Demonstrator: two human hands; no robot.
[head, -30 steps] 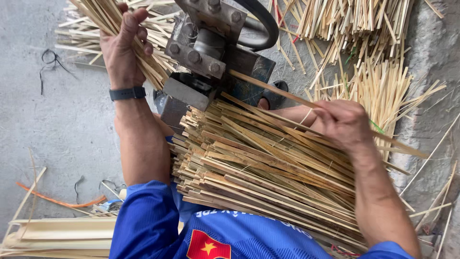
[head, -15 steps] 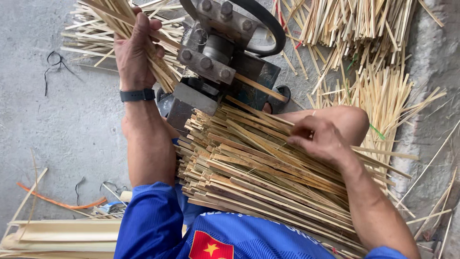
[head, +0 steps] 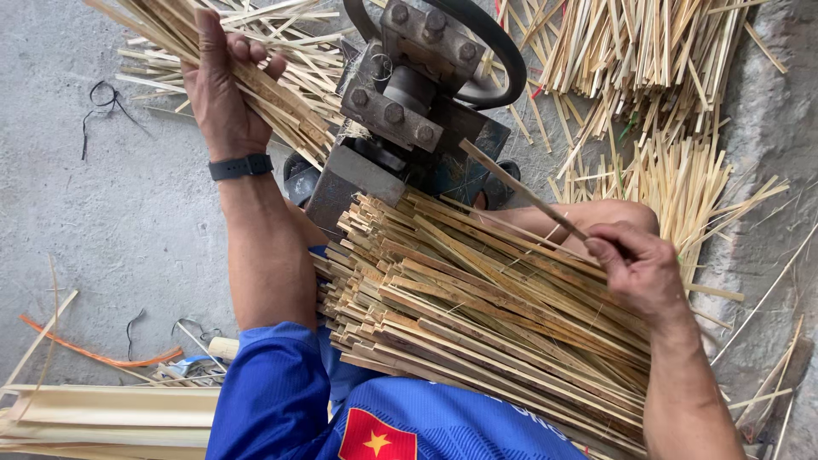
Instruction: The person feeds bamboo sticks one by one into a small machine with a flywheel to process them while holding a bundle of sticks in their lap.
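Note:
My left hand (head: 223,89), with a black band on the wrist, grips a bundle of thin bamboo slats (head: 256,77) beside a grey metal splitting machine (head: 405,102). My right hand (head: 639,268) pinches a single bamboo strip (head: 520,189) whose far end points at the machine. Across my lap lies a thick stack of bamboo strips (head: 477,315), under my right hand. My blue sleeve shows at the bottom.
Heaps of split bamboo sticks (head: 656,68) lie behind and to the right of the machine. Wide pale bamboo pieces (head: 102,417) rest on the concrete floor at the lower left, with an orange strip (head: 94,353) and black wire scraps (head: 102,98) nearby.
My right hand has lifted one strip off the lap stack and aimed it at the machine. My left hand still holds its bundle beside the machine.

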